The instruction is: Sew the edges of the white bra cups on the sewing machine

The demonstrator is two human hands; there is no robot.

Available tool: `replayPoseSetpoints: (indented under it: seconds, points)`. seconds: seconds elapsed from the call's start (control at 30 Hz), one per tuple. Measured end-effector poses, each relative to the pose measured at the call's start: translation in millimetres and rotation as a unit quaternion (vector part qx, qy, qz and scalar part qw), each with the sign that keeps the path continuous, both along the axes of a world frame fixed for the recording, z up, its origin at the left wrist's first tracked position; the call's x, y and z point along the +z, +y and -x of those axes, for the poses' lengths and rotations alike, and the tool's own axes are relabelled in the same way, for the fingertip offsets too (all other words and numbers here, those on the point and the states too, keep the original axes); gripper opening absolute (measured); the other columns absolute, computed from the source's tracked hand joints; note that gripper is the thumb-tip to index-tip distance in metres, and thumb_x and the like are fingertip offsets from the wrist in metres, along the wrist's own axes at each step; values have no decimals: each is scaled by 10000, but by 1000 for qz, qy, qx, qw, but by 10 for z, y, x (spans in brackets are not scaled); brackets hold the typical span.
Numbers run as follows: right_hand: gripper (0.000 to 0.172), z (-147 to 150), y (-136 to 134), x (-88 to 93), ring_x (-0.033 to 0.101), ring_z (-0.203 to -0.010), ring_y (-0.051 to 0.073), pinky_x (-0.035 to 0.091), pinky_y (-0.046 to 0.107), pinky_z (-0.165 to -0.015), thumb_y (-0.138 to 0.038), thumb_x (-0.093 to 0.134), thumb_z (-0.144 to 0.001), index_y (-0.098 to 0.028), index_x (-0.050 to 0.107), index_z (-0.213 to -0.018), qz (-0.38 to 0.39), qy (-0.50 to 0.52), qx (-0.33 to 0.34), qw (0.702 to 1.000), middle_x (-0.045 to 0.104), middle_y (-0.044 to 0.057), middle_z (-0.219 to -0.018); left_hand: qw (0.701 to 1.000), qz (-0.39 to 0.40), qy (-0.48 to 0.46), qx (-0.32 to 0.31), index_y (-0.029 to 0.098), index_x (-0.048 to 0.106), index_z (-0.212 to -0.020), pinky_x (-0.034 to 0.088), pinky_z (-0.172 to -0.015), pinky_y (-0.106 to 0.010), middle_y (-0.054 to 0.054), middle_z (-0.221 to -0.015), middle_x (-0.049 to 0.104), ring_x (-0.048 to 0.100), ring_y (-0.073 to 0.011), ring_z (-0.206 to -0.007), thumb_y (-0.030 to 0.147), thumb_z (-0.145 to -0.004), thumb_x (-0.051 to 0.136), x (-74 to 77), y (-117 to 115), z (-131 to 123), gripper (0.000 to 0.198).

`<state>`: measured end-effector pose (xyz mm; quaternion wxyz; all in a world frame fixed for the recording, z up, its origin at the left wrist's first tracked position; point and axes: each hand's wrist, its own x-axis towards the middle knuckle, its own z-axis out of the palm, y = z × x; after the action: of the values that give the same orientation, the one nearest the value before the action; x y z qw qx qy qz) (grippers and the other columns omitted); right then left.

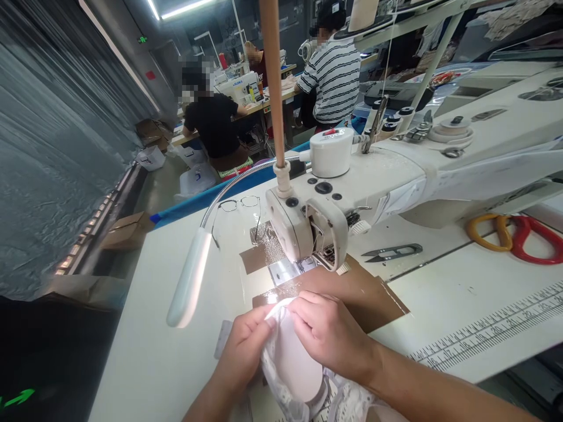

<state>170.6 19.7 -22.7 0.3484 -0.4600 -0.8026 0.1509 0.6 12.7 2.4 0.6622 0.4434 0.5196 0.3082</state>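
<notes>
Both hands hold a white lace garment piece just in front of the sewing machine. It has a smooth, pale, rounded panel and lacy edges that hang toward me. My left hand pinches its upper left edge, thumb on top. My right hand grips the upper edge close beside, fingers curled over it. The machine's needle area and metal plate lie beyond my hands, apart from the fabric. Brown tape covers the table around the plate. The lower part of the garment runs out of view.
Thread snips and scissors with red and yellow handles lie right of the machine head. A lamp on a bent neck and eyeglasses are at left. A printed ruler edges the table. Several people work behind.
</notes>
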Motion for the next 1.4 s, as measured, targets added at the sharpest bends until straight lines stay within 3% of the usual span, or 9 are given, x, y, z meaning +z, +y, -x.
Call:
replayPoseSetpoints:
  seconds: [0.2, 0.43, 0.67, 0.97, 1.13, 1.3, 1.4]
  points:
    - [221, -34, -7, 27, 272, -486, 91, 210, 249, -469, -49, 384, -722, -174, 309, -556, 18, 11, -8, 1000, 298, -28, -558, 1000, 15, -13, -21, 126, 668, -1062, 466, -684, -278, -74, -794, 680, 606, -207, -723, 344, -828, 553, 92, 17, -2, 340]
    - [243, -67, -30, 65, 313, -504, 95, 255, 233, -486, -82, 380, -800, -162, 407, -572, 36, 42, 20, 998, 345, -19, -568, 999, 26, -18, -30, 122, 660, -1080, 463, -721, -284, -74, -803, 683, 612, -209, -744, 298, -842, 536, 193, 29, -8, 322]
    - [214, -29, -17, 46, 347, -510, 90, 264, 227, -491, -78, 404, -784, -156, 448, -590, 25, 34, 17, 999, 371, -20, -571, 1000, 13, -6, -17, 118, 670, -1051, 466, -660, -270, -70, -759, 682, 610, -205, -691, 370, -802, 581, 116, 16, -6, 365]
    - [207, 11, -16, 26, 322, -500, 89, 237, 234, -485, -44, 381, -715, -169, 304, -568, 41, 4, -7, 999, 344, -24, -555, 1000, -5, 10, -7, 130, 685, -1018, 463, -632, -270, -59, -732, 676, 600, -195, -647, 399, -789, 579, 18, 5, -13, 369]
    - [237, -13, -10, 66, 303, -472, 86, 218, 232, -458, -36, 388, -699, -179, 261, -560, 54, 13, -17, 998, 326, -30, -537, 1000, 9, 8, 4, 123, 687, -1013, 465, -629, -271, -67, -746, 678, 599, -201, -658, 408, -766, 602, 60, 7, -29, 387]
    - [235, -73, -23, 114, 362, -498, 97, 263, 219, -467, -74, 397, -772, -173, 367, -561, 87, 59, -2, 994, 372, -23, -530, 1000, 11, 2, -20, 139, 689, -1010, 464, -667, -262, -52, -749, 684, 606, -188, -685, 336, -813, 573, 164, 19, -17, 301]
    - [267, -56, -33, 135, 376, -508, 96, 286, 215, -482, -101, 395, -822, -164, 427, -565, 75, 74, 32, 994, 400, -16, -545, 1000, 6, 3, -24, 131, 688, -1006, 455, -647, -246, -58, -768, 686, 606, -193, -718, 336, -820, 569, 150, 21, 1, 301]
